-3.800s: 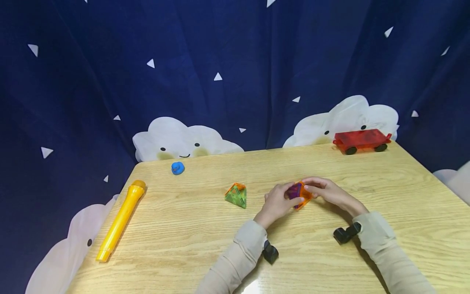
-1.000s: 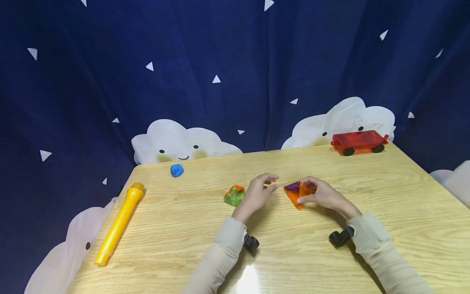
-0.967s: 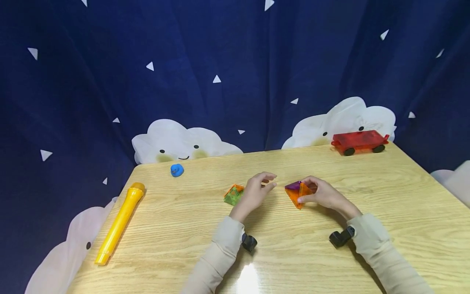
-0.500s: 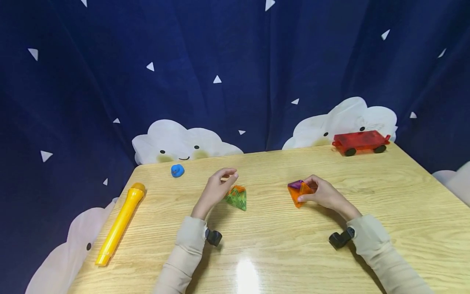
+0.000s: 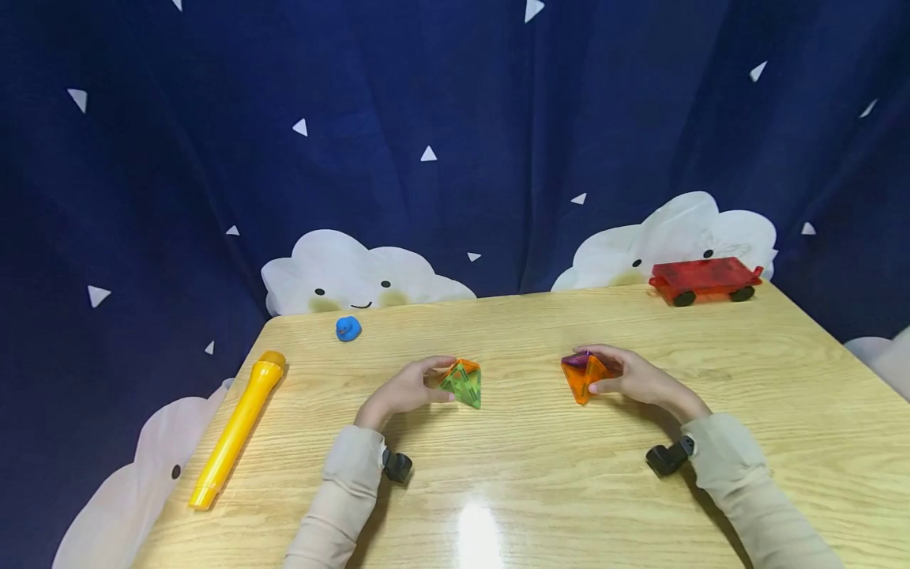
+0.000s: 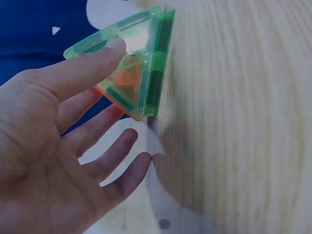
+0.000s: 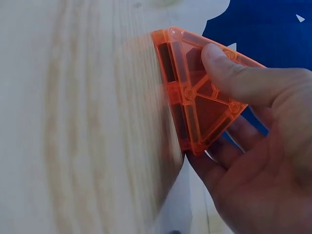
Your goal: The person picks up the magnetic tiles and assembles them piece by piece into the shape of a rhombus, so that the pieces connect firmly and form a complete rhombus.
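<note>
My left hand (image 5: 407, 387) holds a small pyramid of see-through green and orange magnetic tiles (image 5: 465, 387) from its left side. In the left wrist view, the thumb lies on the green triangle (image 6: 134, 41) and fingers reach behind it, while the other fingers spread free. To the right, my right hand (image 5: 640, 379) grips a pyramid of orange and purple magnetic tiles (image 5: 578, 382). Its thumb presses an orange triangle (image 7: 195, 112) in the right wrist view, and the fingers partly hide behind the tiles. A gap of bare table separates the two pyramids.
A yellow toy microphone (image 5: 238, 431) lies along the left edge of the wooden table (image 5: 540, 490). Near the back edge sit a blue rubber duck (image 5: 348, 329) and, at right, a red wheeled tile car (image 5: 705, 279). A dark blue curtain (image 5: 455, 95) hangs behind.
My left hand has let go of the orange and purple pyramid, moved left, and taken hold of the green and orange one. The right hand keeps its grip, nearly in place.
</note>
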Demonstrator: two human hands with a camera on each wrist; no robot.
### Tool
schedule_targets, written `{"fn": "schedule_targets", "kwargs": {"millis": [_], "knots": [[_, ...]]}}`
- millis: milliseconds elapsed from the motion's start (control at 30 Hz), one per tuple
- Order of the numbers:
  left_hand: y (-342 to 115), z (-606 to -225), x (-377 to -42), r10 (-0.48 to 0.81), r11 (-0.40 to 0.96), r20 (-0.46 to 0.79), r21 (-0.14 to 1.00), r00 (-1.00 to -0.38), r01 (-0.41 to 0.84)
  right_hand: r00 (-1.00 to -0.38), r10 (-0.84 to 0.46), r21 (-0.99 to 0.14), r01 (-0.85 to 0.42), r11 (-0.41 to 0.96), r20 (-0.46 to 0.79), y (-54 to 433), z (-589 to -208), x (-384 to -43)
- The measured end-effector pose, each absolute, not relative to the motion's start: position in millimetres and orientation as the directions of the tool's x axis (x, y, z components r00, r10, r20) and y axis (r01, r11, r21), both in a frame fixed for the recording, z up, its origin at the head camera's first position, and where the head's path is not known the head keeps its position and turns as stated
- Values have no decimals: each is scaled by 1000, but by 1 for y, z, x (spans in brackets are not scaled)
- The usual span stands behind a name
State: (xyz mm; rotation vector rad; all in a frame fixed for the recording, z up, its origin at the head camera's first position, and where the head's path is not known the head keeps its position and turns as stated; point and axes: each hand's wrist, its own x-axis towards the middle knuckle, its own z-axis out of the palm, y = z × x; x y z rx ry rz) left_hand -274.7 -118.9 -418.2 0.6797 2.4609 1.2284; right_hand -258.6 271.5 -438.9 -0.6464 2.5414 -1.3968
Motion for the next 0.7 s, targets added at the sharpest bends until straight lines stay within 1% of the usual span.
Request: {"fn": "schedule_targets", "kwargs": {"millis": [100, 333, 700], "knots": [[-115, -420, -274, 536, 530, -47, 796, -843, 292, -891, -453, -837, -281, 469, 45, 271, -439, -258], [-107, -422, -272, 508, 523, -40, 808, -861, 272, -901, -433, -814, -257, 521, 7, 269, -438, -258], [-98, -424, -273, 498, 544, 17, 773, -867, 327, -925, -380, -792, -228, 566, -6, 263, -437, -259]]}}
